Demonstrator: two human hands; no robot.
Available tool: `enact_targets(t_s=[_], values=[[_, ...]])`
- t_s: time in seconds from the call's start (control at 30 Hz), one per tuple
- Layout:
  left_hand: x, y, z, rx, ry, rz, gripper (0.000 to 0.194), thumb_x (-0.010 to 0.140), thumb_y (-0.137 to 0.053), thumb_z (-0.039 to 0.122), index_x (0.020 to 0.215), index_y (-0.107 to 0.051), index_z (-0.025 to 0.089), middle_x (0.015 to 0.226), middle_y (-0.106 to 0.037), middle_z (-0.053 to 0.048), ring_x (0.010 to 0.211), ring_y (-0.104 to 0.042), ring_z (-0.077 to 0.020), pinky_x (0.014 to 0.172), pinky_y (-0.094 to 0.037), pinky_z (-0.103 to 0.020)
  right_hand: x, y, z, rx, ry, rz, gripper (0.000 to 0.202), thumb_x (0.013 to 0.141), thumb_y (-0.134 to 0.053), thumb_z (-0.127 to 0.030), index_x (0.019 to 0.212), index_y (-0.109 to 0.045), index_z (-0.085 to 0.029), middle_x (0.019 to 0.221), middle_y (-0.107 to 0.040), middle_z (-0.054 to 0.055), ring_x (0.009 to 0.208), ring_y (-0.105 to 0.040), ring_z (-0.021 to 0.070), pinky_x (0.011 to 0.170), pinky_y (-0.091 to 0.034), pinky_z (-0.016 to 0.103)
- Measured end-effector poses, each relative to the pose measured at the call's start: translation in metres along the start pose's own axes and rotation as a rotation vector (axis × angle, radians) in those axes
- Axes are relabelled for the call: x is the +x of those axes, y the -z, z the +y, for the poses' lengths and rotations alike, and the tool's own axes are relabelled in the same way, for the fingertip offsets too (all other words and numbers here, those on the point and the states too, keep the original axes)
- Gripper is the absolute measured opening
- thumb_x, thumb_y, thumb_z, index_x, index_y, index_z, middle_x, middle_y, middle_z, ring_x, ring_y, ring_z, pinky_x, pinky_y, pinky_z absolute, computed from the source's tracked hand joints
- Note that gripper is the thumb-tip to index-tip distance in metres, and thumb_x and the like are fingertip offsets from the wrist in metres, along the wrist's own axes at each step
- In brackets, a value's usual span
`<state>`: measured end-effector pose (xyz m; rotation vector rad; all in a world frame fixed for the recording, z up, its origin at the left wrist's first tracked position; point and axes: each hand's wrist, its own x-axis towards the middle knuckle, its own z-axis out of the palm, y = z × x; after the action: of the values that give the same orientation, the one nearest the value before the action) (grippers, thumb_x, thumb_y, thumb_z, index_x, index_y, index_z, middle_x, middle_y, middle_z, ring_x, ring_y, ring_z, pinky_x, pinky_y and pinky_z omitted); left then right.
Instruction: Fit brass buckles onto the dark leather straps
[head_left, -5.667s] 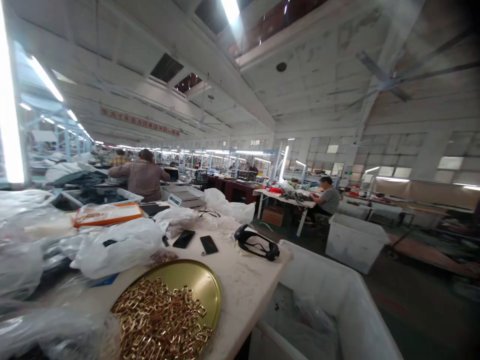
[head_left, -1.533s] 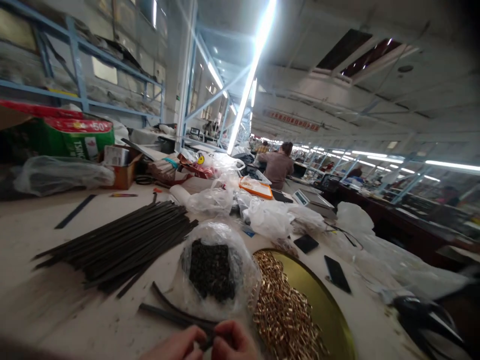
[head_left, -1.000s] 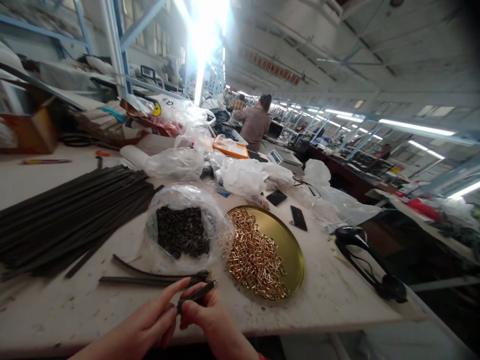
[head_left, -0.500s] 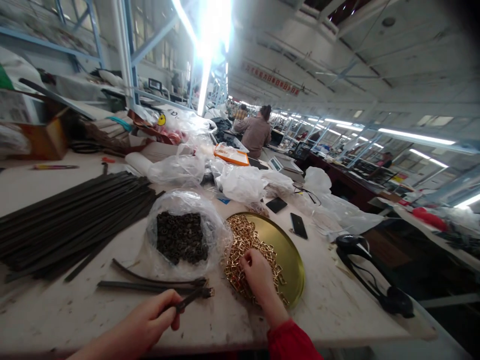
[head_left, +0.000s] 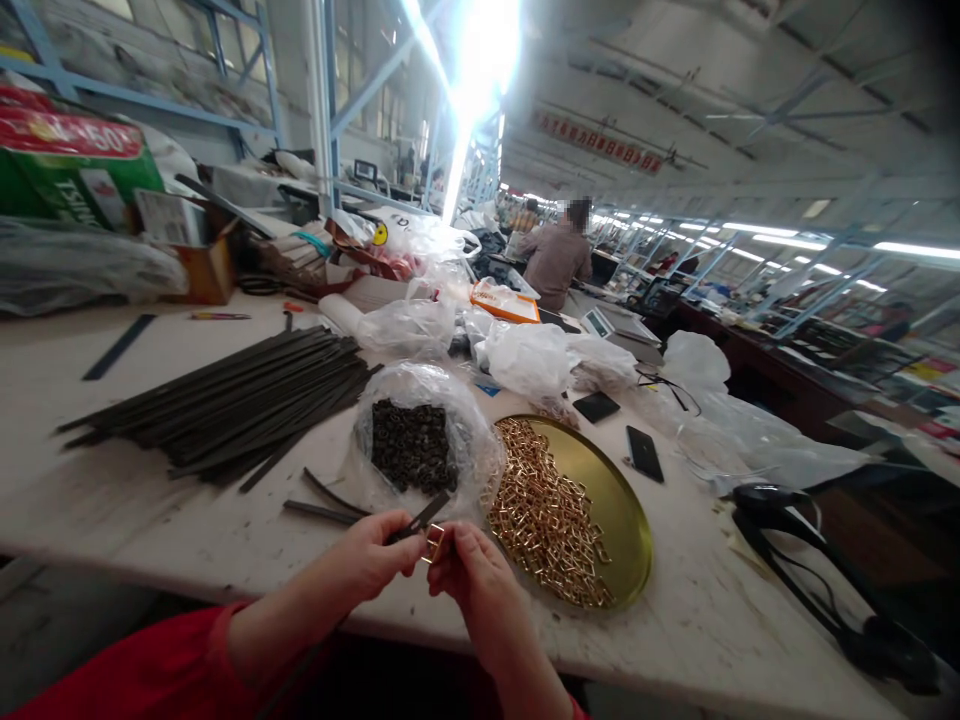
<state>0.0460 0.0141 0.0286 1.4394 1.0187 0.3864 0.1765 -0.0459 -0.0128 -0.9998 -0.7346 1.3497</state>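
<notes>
My left hand [head_left: 386,550] pinches a dark strap [head_left: 430,510] close to its end, which sticks up past the fingers. Right beside it, my right hand [head_left: 469,565] holds a small gold buckle [head_left: 434,543] at the strap. Just right of the hands lies a heap of gold buckles [head_left: 547,510] on a round brass-coloured tray [head_left: 630,545]. Behind the hands stands a clear plastic bag [head_left: 480,440] filled with small dark loops [head_left: 412,445]. Two more straps [head_left: 322,511] lie on the table left of my left hand, partly hidden by it.
A large bundle of dark straps [head_left: 247,400] covers the table's left side. Beyond the tray lie a phone [head_left: 643,453] and a dark flat square [head_left: 596,405]. Crumpled plastic bags [head_left: 525,355] fill the back. A black curved object [head_left: 810,580] rests at the right edge.
My right hand has left the buckle heap with a buckle and come to my left hand. The left hand has raised the strap towards it. The view has swung left.
</notes>
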Motion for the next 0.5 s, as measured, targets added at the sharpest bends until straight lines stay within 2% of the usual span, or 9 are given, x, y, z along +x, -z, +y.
enact_targets(t_s=[0.2,0.37,0.5], values=[[-0.0052,0.0053,-0.0023,-0.108,0.048,-0.015,0.039,0.061,-0.057,0.053,0.069,-0.044,0.018,0.052,-0.041,0.01,0.038,-0.024,-0.0026,0.037,-0.013,-0.018,-0.0071,-0.0073,0.0048,-0.071,-0.058,0.004,0.041,0.065,-0.07,-0.05,0.077,-0.057,-0.013,0.061,-0.059,0.0,0.05,-0.051,0.0076,0.049,-0.037,0.02],[-0.0033,0.0045,-0.0063,-0.111,0.066,-0.025,0.038,0.059,-0.057,0.053,0.068,-0.043,0.019,0.051,-0.039,0.011,0.036,-0.022,-0.0026,0.036,-0.011,-0.018,-0.0071,-0.0097,0.0053,0.054,-0.059,0.056,0.038,0.065,-0.071,-0.044,0.085,-0.061,-0.014,0.069,-0.063,0.001,0.054,-0.053,0.0077,0.052,-0.04,0.02],[-0.0019,0.0054,-0.0094,-0.02,0.012,-0.021,0.038,0.061,-0.053,0.055,0.065,-0.043,0.019,0.048,-0.036,0.011,0.038,-0.022,-0.0043,0.036,-0.013,-0.019,-0.0026,-0.009,0.0074,0.08,-0.017,0.112,0.032,0.064,-0.073,-0.036,0.085,-0.064,-0.015,0.076,-0.064,0.002,0.058,-0.053,0.0076,0.055,-0.041,0.02]])
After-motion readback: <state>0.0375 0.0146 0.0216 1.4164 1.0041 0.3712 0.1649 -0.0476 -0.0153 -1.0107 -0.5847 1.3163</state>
